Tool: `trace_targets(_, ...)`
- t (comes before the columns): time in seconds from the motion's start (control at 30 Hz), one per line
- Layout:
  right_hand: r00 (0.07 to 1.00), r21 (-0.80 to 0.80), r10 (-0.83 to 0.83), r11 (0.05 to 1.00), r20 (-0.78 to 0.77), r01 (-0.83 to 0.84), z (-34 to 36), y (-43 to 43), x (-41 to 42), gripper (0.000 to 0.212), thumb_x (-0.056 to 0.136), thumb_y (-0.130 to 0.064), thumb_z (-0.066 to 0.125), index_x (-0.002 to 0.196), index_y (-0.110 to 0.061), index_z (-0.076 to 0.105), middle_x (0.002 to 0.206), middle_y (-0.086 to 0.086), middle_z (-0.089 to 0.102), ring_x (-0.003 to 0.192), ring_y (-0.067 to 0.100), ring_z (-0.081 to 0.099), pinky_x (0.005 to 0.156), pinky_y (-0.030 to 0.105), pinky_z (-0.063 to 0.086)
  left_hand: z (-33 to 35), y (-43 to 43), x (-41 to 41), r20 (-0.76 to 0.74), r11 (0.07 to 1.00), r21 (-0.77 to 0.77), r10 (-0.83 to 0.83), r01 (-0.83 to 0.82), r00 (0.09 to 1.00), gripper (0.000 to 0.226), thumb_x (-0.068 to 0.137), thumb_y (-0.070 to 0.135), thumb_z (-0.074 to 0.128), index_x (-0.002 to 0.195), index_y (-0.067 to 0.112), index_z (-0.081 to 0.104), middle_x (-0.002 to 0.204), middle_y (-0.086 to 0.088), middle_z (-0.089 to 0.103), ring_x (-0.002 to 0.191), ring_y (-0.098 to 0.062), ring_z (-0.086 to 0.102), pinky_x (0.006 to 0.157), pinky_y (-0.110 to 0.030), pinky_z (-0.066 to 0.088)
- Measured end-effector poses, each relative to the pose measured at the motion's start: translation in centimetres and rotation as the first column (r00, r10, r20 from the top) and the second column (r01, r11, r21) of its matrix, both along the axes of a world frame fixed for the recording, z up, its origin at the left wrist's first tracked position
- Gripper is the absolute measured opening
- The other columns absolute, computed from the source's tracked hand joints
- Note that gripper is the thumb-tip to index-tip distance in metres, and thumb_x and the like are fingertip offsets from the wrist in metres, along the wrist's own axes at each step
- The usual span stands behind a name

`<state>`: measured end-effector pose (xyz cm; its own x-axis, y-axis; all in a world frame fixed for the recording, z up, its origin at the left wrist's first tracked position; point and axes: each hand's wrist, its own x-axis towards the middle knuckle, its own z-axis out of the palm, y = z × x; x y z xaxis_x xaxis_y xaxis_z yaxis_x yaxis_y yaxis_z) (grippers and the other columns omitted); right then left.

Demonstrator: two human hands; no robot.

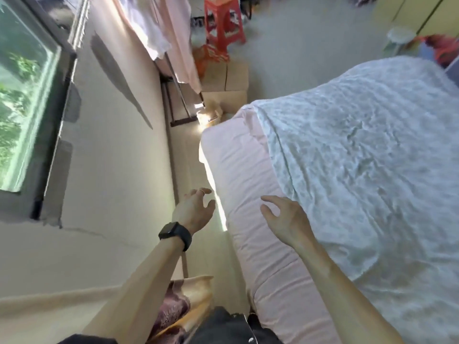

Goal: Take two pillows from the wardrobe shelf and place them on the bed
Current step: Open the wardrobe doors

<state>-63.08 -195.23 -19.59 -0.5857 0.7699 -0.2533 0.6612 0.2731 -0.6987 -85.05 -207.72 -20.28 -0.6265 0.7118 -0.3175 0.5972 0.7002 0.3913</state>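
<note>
The bed point(248, 184) fills the right half of the view, with a pale pink sheet along its near edge and a white patterned cover point(360, 150) over the rest. My left hand point(196, 209), with a black watch on the wrist and a ring on one finger, hovers open over the gap between the wall and the bed. My right hand point(285, 219) is open, fingers spread, just above the pink edge of the mattress. Neither hand holds anything. No pillow shows in the view. A yellow cupboard front point(409, 13) stands at the far right.
A window point(22, 95) is set in the wall on the left. Pink and white curtains point(171, 36) hang beyond it. A red plastic stool point(223, 18) and cardboard boxes point(226, 78) stand on the floor past the bed's corner. A patterned cloth point(183, 306) lies near my body.
</note>
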Motion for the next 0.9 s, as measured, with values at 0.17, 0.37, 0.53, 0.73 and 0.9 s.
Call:
trace_targets(0.17, 0.993, 0.016, 0.115, 0.993, 0.001, -0.115, 0.7, 3.8, -7.7, 0.033, 0.097, -0.042, 0.055, 0.127, -0.037, 0.067, 0.134, -0.008, 0.063, 0.127, 0.020, 0.051, 0.096, 0.028, 0.042, 1.0, 1.7, -4.7, 0.009, 0.987, 0.047, 0.153, -0.154, 0.988, 0.039, 0.097, 0.039, 0.051, 0.133, 0.026, 0.055, 0.136, 0.001, 0.056, 0.121, -0.016, 0.054, 0.085, -0.031, 0.049)
trace_targets(0.37, 0.983, 0.046, 0.183, 0.982, -0.012, -0.183, 1.1, 7.2, -17.1, 0.032, 0.096, -0.043, 0.055, 0.126, -0.038, 0.066, 0.132, -0.009, 0.064, 0.125, 0.020, 0.053, 0.097, 0.032, 0.045, 0.9, 5.2, -12.3, 0.031, 0.967, 0.127, 0.217, -0.219, 0.976, 0.034, 0.094, 0.037, 0.052, 0.124, 0.023, 0.060, 0.132, 0.001, 0.059, 0.096, -0.011, 0.056, 0.075, -0.027, 0.045)
trace_targets(0.53, 0.988, 0.077, 0.148, 0.986, -0.031, -0.145, 0.8, 10.5, -26.3, 0.031, 0.097, -0.040, 0.056, 0.125, -0.036, 0.068, 0.130, -0.007, 0.065, 0.125, 0.019, 0.055, 0.099, 0.031, 0.044, 0.9, 10.0, -21.9, 0.044, 0.955, 0.224, 0.187, -0.192, 0.981, 0.039, 0.092, 0.038, 0.054, 0.129, 0.024, 0.059, 0.130, -0.001, 0.062, 0.116, -0.019, 0.059, 0.089, -0.033, 0.051)
trace_targets(0.73, 0.998, 0.088, 0.067, 0.994, -0.010, -0.066, 1.5, 14.5, -35.8, 0.030, 0.096, -0.037, 0.057, 0.124, -0.035, 0.069, 0.128, -0.006, 0.067, 0.123, 0.018, 0.057, 0.093, 0.024, 0.040, 1.5, 15.8, -31.8, 0.076, 0.970, 0.217, 0.092, -0.107, 0.993, 0.040, 0.093, 0.039, 0.053, 0.129, 0.023, 0.059, 0.128, -0.003, 0.062, 0.116, -0.024, 0.059, 0.093, -0.044, 0.053)
trace_targets(0.9, 1.000, 0.094, 0.013, 0.996, 0.001, -0.013, 1.8, 19.8, -42.5, 0.029, 0.095, -0.037, 0.059, 0.122, -0.034, 0.070, 0.125, -0.008, 0.069, 0.115, 0.017, 0.061, 0.091, 0.025, 0.043, 1.4, 21.8, -38.2, 0.116, 0.985, 0.165, 0.020, -0.039, 0.993, 0.038, 0.095, 0.036, 0.052, 0.130, 0.023, 0.059, 0.129, -0.003, 0.061, 0.113, -0.024, 0.060, 0.092, -0.042, 0.054)
